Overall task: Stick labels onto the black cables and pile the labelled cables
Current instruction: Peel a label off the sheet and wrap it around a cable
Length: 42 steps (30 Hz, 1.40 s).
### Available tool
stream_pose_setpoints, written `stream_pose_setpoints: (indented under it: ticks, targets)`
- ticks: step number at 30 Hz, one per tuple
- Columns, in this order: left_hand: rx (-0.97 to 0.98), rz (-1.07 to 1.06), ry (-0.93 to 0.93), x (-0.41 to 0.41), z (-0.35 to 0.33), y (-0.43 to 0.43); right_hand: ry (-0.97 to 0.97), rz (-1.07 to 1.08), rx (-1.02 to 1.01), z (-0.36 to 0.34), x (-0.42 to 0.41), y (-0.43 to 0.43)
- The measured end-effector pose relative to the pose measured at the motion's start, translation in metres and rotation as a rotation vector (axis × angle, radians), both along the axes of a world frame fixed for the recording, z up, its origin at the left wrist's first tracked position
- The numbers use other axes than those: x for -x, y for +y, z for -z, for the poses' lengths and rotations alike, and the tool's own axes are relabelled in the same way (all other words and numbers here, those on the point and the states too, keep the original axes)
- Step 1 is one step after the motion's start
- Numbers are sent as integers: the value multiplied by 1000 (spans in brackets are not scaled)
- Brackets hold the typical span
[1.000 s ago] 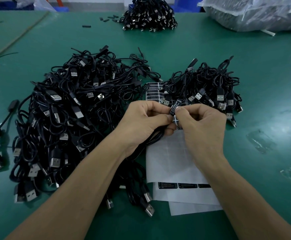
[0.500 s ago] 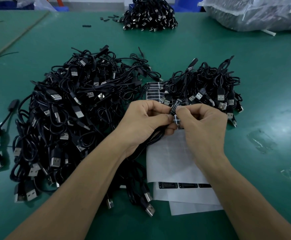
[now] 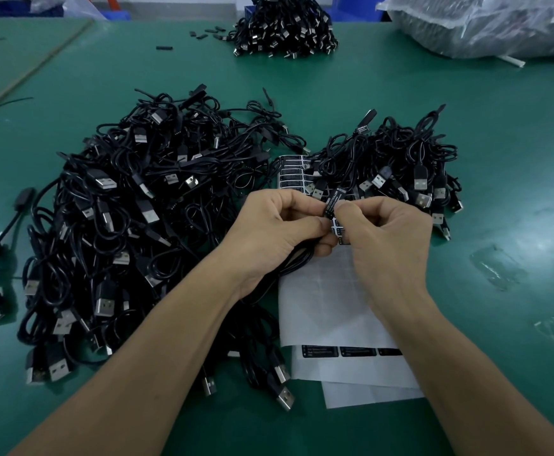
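At table centre: your left hand (image 3: 279, 232) and right hand (image 3: 387, 235) meet above the label sheets (image 3: 321, 291), fingertips almost touching.
Left hand: your fingers are curled round a bunched black cable (image 3: 297, 261), and your thumb and forefinger pinch its small inline block.
Right hand: your thumb and forefinger pinch the black label (image 3: 333, 202), white print showing, against that block; your other fingers are curled in.
Label sheets: white backing paper lies under your wrists. A row of black labels shows on a lower sheet, and more labels lie at the far end by the heaps.
Left side: a large heap (image 3: 130, 225) of black cables with USB plugs lies on the green table (image 3: 516, 126) beside your left forearm.
Right side: a smaller heap (image 3: 410, 166) sits just beyond your right hand; one cable there shows a label.
Far edge: another cable heap (image 3: 285, 28) and a clear plastic bag (image 3: 483, 24).
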<state>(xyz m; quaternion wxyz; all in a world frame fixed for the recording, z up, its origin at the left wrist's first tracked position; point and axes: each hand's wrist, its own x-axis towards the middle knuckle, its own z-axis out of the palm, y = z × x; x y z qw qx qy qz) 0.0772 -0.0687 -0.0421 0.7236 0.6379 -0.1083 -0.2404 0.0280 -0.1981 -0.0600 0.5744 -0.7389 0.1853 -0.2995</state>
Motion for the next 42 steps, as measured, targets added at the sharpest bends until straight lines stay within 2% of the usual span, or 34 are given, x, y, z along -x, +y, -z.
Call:
stream_pose_setpoints:
  ticks: [42]
  targets:
    - [-1, 14, -28, 1, 1, 0, 17, 20, 5, 0, -3, 0]
